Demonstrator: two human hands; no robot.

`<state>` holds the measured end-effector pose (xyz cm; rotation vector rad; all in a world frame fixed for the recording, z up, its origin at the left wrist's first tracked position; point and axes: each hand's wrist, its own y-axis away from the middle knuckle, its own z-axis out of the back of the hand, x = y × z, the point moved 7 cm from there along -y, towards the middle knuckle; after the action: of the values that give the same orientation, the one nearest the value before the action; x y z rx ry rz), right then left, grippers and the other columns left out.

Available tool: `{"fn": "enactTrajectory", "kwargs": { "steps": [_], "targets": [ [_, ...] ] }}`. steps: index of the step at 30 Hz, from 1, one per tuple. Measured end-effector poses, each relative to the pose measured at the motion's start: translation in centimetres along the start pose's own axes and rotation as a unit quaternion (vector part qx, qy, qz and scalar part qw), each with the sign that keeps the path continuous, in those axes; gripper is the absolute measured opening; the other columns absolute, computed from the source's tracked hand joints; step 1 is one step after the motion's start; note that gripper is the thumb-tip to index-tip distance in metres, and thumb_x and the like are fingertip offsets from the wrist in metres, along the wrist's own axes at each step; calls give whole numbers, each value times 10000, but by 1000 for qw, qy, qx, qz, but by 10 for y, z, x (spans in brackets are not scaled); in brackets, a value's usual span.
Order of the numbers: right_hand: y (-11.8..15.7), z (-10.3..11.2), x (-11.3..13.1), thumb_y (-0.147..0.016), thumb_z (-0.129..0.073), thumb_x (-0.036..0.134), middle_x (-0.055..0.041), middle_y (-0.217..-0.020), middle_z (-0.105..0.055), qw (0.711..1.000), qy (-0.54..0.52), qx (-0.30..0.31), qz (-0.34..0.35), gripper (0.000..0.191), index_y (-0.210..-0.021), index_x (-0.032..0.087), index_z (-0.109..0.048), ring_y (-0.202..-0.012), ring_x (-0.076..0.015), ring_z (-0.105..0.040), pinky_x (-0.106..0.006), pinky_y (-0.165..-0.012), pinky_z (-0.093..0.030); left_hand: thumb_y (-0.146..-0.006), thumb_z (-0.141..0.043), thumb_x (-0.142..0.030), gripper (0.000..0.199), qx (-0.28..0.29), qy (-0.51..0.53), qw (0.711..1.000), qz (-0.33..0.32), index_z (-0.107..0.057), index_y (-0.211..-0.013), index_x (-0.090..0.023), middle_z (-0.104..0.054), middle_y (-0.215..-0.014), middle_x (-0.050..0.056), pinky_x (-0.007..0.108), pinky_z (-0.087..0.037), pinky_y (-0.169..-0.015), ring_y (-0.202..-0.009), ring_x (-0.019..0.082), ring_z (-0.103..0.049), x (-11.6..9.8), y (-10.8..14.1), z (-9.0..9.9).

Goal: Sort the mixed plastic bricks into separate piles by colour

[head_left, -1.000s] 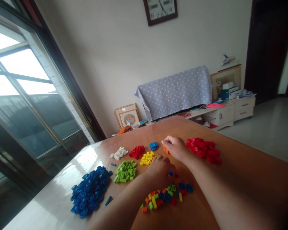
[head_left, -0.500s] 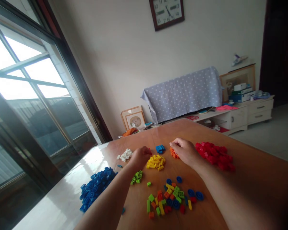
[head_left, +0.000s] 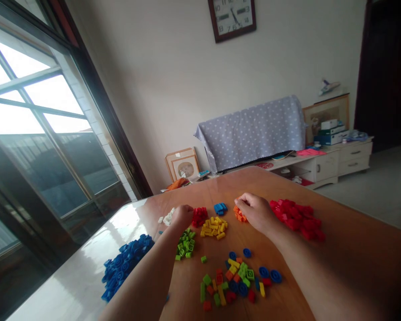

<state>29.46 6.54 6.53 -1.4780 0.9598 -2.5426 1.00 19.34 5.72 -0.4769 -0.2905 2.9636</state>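
On the wooden table, my left hand reaches forward with its fingers curled, between the small white brick pile and the small red pile. Whether it holds a brick is hidden. My right hand rests on the orange bricks, thumb and fingers pinched on them. Below the hands lie the green pile, the yellow pile and a mixed pile of coloured bricks near me. A small blue pile sits beyond the yellow one.
A big heap of blue round pieces lies at the left, a big red heap at the right. A large window runs along the left. Beyond the table stand a low white cabinet and a cloth-covered object.
My left hand left the mixed pile, went forward past the green and yellow piles, and now sits by the white and red piles. My right hand stayed on the orange bricks.
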Motion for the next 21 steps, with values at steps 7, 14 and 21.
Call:
{"fn": "enactTrajectory", "kwargs": {
  "steps": [7,14,21],
  "targets": [
    [0,0,1,-882,-537,448,-6,-647,-651,1000,-5,-3,1,300,-722,205,-609,-624,-165,-569,-263,-595,-393,-797,-554,-224,226,-7,-8,1000,-20,-772,-859,-229,-752,-860,30,227,-391,-639,-777,159,-639,-6,9,11],
    [2,2,2,-881,-536,465,10,-611,-601,999,-27,-6,-22,316,-711,203,-589,-605,-150,-541,-255,-574,-377,-856,-541,-268,209,12,24,987,-158,-744,-890,-231,-733,-915,32,255,-429,-778,-886,182,-625,-67,51,16],
    [1,0,1,-876,-539,450,9,-626,-614,999,-24,1,-25,301,-710,203,-585,-621,-148,-548,-250,-582,-383,-874,-567,-256,178,99,75,896,-426,-743,-878,-238,-679,-890,49,315,-431,-846,-872,192,-571,-176,161,15]
  ]
}}
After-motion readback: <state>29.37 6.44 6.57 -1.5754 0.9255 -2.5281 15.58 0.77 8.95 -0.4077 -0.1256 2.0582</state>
